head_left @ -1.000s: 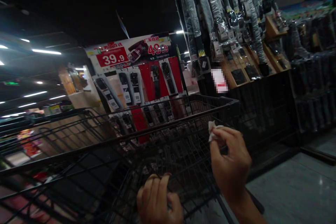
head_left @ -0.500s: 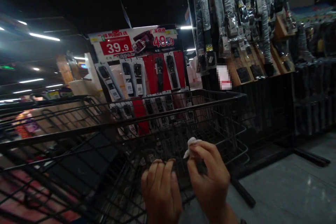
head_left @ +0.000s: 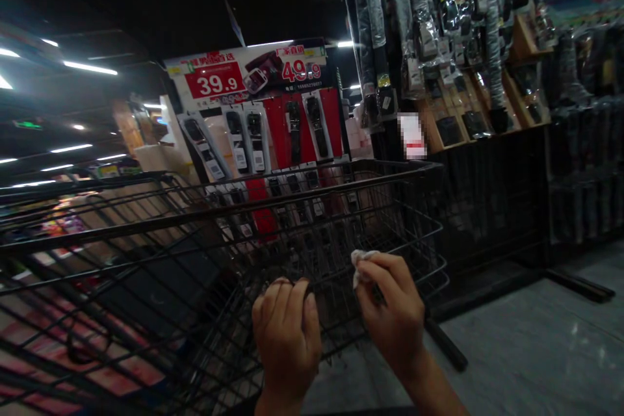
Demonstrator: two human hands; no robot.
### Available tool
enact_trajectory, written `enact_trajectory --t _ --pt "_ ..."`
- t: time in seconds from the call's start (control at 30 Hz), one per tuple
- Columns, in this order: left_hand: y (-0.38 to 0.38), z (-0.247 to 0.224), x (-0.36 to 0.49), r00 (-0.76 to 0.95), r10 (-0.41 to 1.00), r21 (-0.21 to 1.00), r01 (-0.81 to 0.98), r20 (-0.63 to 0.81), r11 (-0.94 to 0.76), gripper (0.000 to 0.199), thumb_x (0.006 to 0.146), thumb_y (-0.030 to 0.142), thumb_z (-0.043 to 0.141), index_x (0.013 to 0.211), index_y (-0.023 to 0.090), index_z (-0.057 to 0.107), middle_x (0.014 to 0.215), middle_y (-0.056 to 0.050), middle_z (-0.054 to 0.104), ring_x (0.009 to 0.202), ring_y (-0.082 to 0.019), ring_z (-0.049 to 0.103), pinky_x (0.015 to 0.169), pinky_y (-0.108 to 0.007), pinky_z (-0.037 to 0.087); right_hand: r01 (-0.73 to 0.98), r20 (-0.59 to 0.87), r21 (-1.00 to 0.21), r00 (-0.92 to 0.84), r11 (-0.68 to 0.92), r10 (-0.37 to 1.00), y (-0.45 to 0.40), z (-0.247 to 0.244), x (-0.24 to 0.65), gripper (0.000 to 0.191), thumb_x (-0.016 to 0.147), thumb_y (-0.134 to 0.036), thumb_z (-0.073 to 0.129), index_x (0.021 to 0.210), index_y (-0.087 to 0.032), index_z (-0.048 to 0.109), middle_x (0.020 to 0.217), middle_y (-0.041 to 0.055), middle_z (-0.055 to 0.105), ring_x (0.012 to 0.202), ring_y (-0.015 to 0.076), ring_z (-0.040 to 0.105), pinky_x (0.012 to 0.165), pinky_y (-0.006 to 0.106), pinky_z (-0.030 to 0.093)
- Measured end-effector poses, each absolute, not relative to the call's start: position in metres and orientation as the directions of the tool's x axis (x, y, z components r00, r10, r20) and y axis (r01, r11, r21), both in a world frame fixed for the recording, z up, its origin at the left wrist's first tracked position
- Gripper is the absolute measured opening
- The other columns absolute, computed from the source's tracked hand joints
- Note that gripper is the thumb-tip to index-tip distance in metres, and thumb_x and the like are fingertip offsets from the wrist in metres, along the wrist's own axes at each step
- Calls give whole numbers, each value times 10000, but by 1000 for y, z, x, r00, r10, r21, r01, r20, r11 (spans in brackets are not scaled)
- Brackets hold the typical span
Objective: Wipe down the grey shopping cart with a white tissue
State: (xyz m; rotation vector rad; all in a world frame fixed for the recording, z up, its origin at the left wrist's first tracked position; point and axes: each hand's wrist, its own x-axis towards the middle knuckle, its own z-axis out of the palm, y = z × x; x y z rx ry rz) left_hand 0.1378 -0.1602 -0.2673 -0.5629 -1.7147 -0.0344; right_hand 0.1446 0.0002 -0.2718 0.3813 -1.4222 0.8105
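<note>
My right hand (head_left: 392,302) pinches a small crumpled white tissue (head_left: 361,264) between thumb and fingers, in front of a black wire shopping cart (head_left: 312,198). To its left, my left hand (head_left: 287,335) is raised with its back to me and its fingers curled forward. The fingertips reach toward the cart's wire side; whether they grip something there is hidden. The two hands are apart. Inside the cart on the left lies a large dark flat thing (head_left: 151,292).
Beyond the cart stands a rack of packaged belts (head_left: 316,123) under a price sign (head_left: 248,75). More plastic-wrapped belts (head_left: 414,6) hang at the upper right above wooden holders (head_left: 443,123). A black rack foot (head_left: 446,344) lies on the grey tiled floor (head_left: 536,351).
My left hand has shifted slightly left and up, and the gap between the hands is wider. My right hand still holds the tissue. The view has moved a little.
</note>
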Motion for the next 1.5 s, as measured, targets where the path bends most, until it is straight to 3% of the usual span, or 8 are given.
enact_trajectory --t 0.37,0.53,0.67,0.8,0.9,1.07,1.27,1.5 --pt "-156 -262 141 -112 348 -296 329 931 897 166 913 232 456 968 146 586 813 -74 625 915 -247 552 820 -370 387 -469 819 -471 83 748 568 75 -269 136 99 844 -130 588 870 -170 676 889 57 606 820 166 624 708 324 571" --pt "-157 -262 141 -118 373 -322 312 920 894 148 875 216 504 986 153 578 811 -67 614 917 -244 552 834 -371 392 -531 760 -540 26 653 650 73 -266 137 117 820 -112 579 881 -165 663 885 56 592 790 158 607 647 295 558" --pt "-158 -262 139 -125 391 -339 310 912 888 183 849 228 531 1011 152 570 824 -69 600 935 -253 546 839 -375 395 -656 802 -491 -86 572 591 38 -263 144 162 824 -70 533 878 -187 631 868 43 593 779 150 605 638 282 558" --pt "-157 -261 138 -128 413 -363 294 902 884 188 868 230 498 1004 123 569 824 -88 592 929 -268 536 828 -385 395 -799 894 -389 -209 459 396 -17 -268 153 268 813 -11 479 958 -186 622 914 60 600 871 159 615 770 308 570" --pt "-160 -261 135 -81 416 -377 293 906 878 186 920 210 404 971 126 562 791 -78 591 872 -247 537 784 -359 398 -843 932 -335 -231 420 278 -52 -274 157 356 801 8 427 1047 -176 607 942 79 621 882 168 608 768 312 568" --pt "-162 -262 133 -76 411 -375 284 909 882 187 920 188 382 969 149 558 822 -76 620 877 -238 546 804 -355 398 -842 948 -302 -213 448 238 -62 -277 158 335 847 -18 409 1073 -175 599 933 84 630 861 171 604 742 300 562" --pt "-157 -264 138 -142 400 -349 285 906 893 207 860 221 465 1011 124 567 856 -102 623 940 -275 544 845 -402 396 -777 953 -294 -196 557 229 -30 -280 150 178 898 -100 471 898 -170 634 838 68 610 775 161 597 685 283 559" --pt "-157 -273 139 -191 408 -343 299 893 890 353 822 191 512 1165 110 534 996 -121 620 1060 -282 516 952 -426 368 -760 966 -238 -118 605 232 -16 -284 146 199 874 -71 500 994 -181 615 885 56 612 823 151 618 723 281 570"
